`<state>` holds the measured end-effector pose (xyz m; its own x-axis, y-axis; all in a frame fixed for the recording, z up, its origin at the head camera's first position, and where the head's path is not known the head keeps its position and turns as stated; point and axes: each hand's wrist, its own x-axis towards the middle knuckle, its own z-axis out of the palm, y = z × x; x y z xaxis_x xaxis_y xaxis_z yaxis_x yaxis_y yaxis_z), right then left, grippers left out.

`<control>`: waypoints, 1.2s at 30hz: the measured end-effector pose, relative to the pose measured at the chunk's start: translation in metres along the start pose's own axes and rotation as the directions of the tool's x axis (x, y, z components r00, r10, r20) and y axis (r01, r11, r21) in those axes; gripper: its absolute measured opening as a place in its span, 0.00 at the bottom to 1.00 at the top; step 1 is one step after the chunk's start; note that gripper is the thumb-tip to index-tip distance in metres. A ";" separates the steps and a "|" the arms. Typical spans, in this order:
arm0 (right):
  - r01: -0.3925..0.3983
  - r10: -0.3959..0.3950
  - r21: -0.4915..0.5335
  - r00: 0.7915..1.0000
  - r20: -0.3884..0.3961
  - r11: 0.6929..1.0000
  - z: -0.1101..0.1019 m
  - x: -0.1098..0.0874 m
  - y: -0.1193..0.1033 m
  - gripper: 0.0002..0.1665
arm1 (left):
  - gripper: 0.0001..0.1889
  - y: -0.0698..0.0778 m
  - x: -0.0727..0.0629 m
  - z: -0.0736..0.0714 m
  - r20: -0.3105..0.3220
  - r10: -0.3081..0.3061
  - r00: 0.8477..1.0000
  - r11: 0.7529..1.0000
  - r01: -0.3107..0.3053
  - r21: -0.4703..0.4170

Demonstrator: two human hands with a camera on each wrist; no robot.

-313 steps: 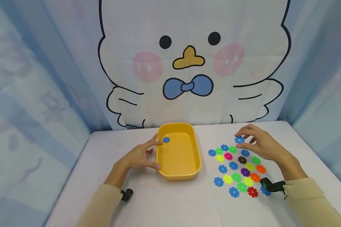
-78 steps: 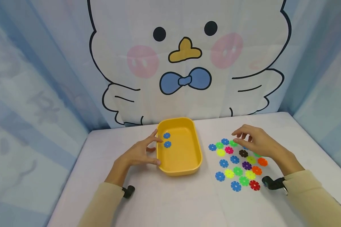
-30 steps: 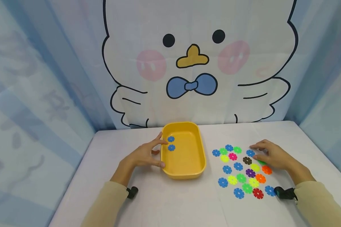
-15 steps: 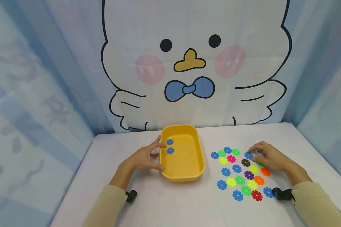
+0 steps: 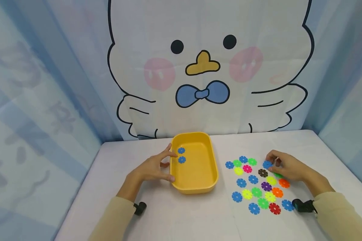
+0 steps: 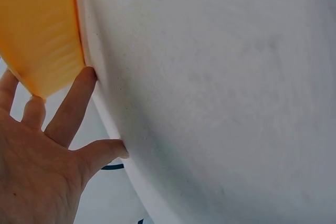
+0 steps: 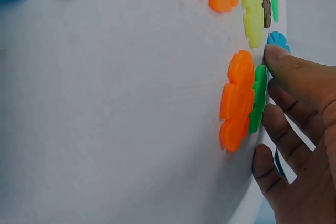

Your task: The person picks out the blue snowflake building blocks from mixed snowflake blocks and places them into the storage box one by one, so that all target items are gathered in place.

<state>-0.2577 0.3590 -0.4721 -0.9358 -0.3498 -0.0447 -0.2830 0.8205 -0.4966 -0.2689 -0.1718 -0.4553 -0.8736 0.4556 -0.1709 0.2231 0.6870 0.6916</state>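
My right hand [image 5: 289, 166] pinches a blue notched snowflake disc [image 5: 267, 164] between thumb and fingers at the far right of the loose discs. In the right wrist view the thumb lies against this blue disc [image 7: 278, 40], while a green disc [image 7: 258, 98] sits beneath the hand. My left hand [image 5: 152, 167] is spread along the left side of a yellow tray [image 5: 197, 174], straight fingers touching its rim and wall. Two blue discs [image 5: 181, 155] lie inside the tray near that side. The left wrist view shows the extended fingers against the yellow wall [image 6: 50, 30].
Several notched discs in blue, green, yellow, orange, pink, purple, brown and red lie flat on the white table [image 5: 184, 217], among them a purple disc [image 5: 266, 186] and a red disc [image 5: 275, 209]. A printed cloth [image 5: 203, 113] hangs behind the table's back edge.
Earlier, one blue disc lay in the tray; now there are two. My right hand has come down to another blue disc and now pinches it, slightly tilted. The left hand stays at the tray.
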 end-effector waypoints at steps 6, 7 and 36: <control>-0.005 0.004 0.012 0.999 0.050 1.000 -0.002 0.001 -0.007 0.27 | 0.44 -0.001 0.000 0.000 0.003 0.000 1.000 1.000 0.000 0.002; -0.004 0.003 0.008 0.998 0.059 1.000 -0.002 0.000 -0.009 0.27 | 0.45 -0.001 0.000 -0.001 0.008 0.000 1.000 1.000 0.000 -0.001; -0.021 0.026 -0.131 0.999 0.040 0.991 -0.002 0.003 -0.015 0.25 | 0.44 -0.002 -0.002 -0.001 0.002 0.031 1.000 0.999 -0.031 -0.030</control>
<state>-0.2567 0.3463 -0.4633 -0.9338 -0.3458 -0.0919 -0.2887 0.8799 -0.3774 -0.2678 -0.1742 -0.4558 -0.8654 0.4780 -0.1503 0.2371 0.6548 0.7177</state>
